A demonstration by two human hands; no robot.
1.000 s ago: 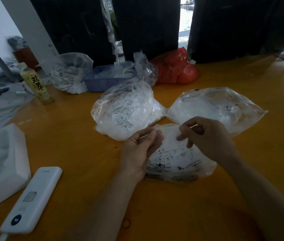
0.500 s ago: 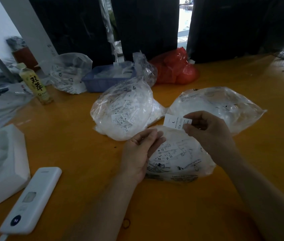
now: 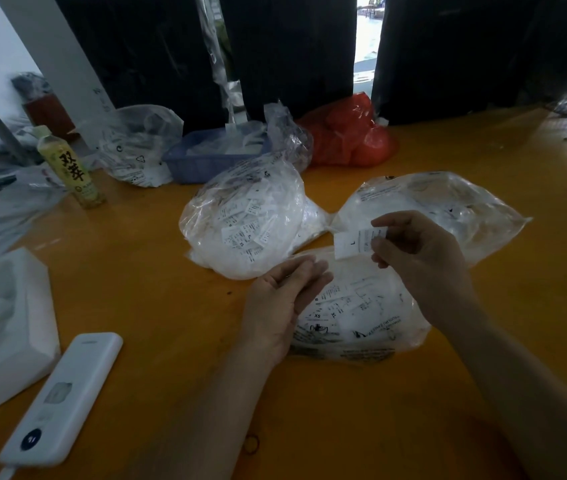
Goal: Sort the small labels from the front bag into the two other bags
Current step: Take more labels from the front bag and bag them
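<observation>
The right hand pinched one small label, marked L, between thumb and fingers, above the front bag. The left hand rested with relaxed, straight fingers at the left side of this bag and held nothing. The left bag and the right bag lay behind it, toward the middle of the orange table.

Table: smooth orange surface, mild sheen, looks like painted wood. Three bags, front bag, left bag, right bag: thin clear crinkled glossy plastic. Label: matt white, paper or cloth, unclear. Remote: smooth white plastic.
</observation>
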